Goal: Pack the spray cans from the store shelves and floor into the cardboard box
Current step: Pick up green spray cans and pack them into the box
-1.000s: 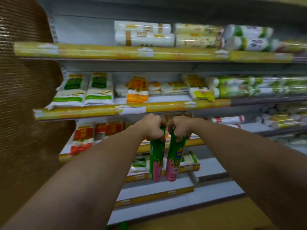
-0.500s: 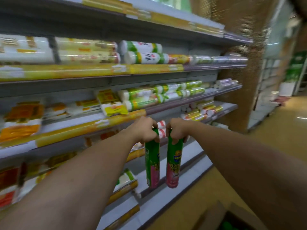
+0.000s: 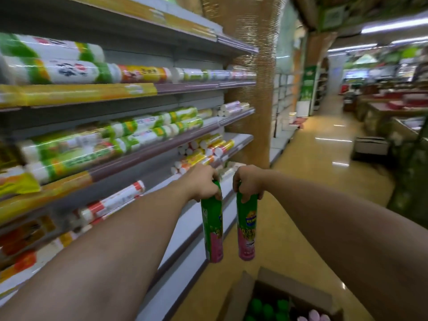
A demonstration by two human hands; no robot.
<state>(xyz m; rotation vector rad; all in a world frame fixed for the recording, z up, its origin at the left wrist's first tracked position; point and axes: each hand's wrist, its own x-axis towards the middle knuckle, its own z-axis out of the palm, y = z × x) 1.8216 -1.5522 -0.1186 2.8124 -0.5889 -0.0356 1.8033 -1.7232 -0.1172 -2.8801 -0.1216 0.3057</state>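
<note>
Two tall green-and-pink spray cans hang upright side by side in front of me. My left hand (image 3: pixel 205 183) grips the top of the left spray can (image 3: pixel 212 230). My right hand (image 3: pixel 247 183) grips the top of the right spray can (image 3: pixel 247 228). Both cans are in the air above the aisle floor, a little above and left of the open cardboard box (image 3: pixel 294 287) at the bottom of the view. Inside the box I see several green can caps (image 3: pixel 267 309) and a few pink ones (image 3: pixel 315 316).
Store shelves (image 3: pixel 185 135) with rolls and packets run along my left. A woven brown pillar (image 3: pixel 250 77) stands at the shelf's end. The yellow aisle floor (image 3: pixel 312 181) stretches ahead, with display counters (image 3: pixel 393 117) on the right.
The view has swung right along the shelves toward the aisle. Both hands carried the cans away from the shelf, and the cardboard box has come further into view below them.
</note>
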